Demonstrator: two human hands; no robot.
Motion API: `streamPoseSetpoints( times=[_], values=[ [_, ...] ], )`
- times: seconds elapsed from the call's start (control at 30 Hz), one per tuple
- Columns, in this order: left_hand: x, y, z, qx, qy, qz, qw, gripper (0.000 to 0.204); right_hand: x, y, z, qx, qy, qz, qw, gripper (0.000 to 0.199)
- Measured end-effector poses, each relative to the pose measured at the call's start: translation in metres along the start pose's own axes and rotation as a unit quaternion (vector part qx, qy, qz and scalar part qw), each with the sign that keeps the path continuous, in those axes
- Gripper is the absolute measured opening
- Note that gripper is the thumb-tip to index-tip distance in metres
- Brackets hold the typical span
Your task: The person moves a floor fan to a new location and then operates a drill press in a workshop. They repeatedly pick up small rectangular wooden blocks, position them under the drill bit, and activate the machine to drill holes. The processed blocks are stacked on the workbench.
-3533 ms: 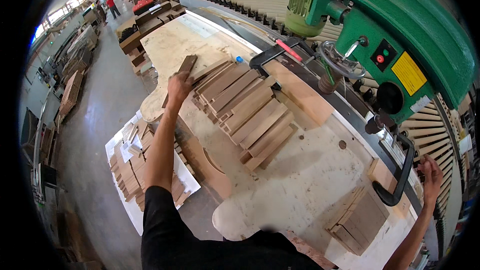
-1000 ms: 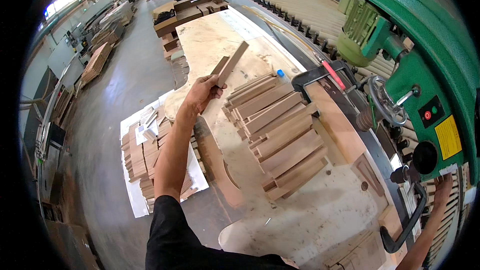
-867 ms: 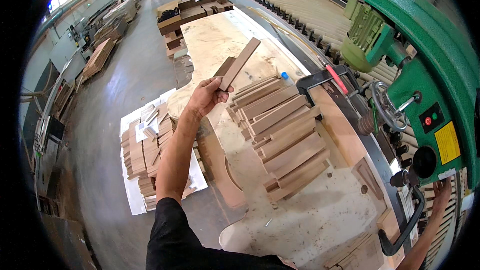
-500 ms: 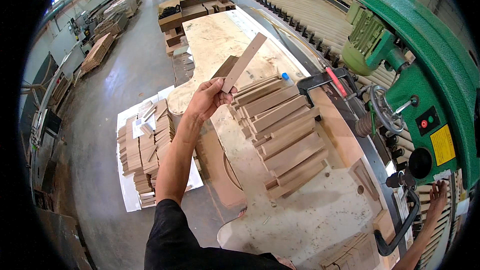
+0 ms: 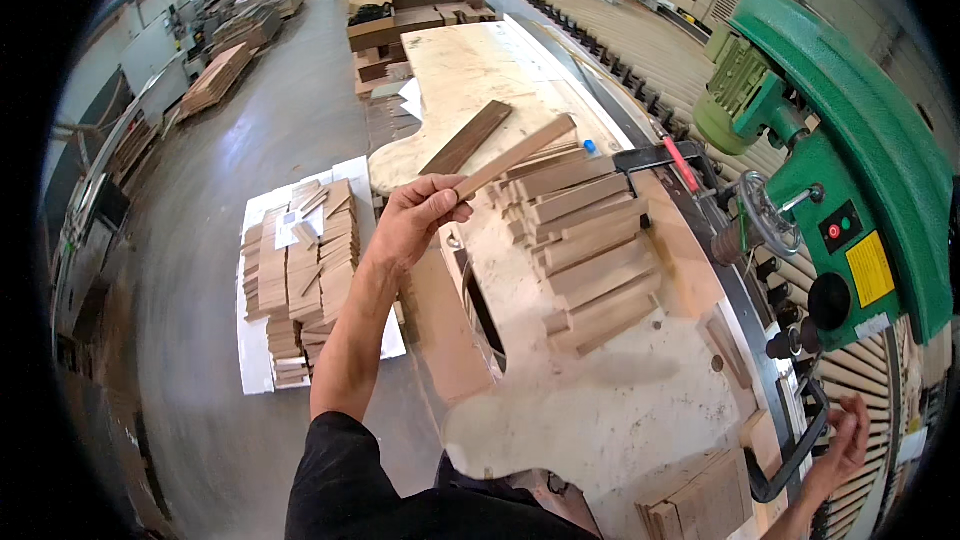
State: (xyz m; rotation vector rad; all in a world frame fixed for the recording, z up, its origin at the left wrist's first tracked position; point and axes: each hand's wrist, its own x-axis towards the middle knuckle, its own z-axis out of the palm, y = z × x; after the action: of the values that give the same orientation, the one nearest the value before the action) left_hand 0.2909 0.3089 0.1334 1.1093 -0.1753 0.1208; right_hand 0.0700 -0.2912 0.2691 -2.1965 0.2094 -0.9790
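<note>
The left hand (image 5: 428, 212) pinches a strip (image 5: 522, 154) slanting up-right from the grip; well right, the yellow label (image 5: 869, 268) on the drill (image 5: 903, 205) is unreadably small. The right hand (image 5: 842, 443), loose and empty, is beside a clamp (image 5: 801, 458).

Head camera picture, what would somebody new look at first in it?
Probably the big green machine with its red button, filling the upper right side. Next, perhaps the person's left hand near the middle, gripping one end of a wooden strip. Then maybe the row of wooden pieces lying on the pale worktop, just right of that hand.
</note>
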Motion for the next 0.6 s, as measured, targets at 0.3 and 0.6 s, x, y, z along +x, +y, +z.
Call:
streamPoseSetpoints(
  times=[0.3,0.6],
  values=[
    [-0.246,0.041,0.046,0.197,0.132,0.071,0.969,0.038,-0.091,-0.168,0.204,0.308,-0.526,-0.047,0.791,0.068],
    [-0.434,0.091,-0.010,0.189,0.247,0.089,0.946,0.047,-0.253,-0.269,0.236,0.404,-0.637,-0.014,0.656,0.043]
  ],
)
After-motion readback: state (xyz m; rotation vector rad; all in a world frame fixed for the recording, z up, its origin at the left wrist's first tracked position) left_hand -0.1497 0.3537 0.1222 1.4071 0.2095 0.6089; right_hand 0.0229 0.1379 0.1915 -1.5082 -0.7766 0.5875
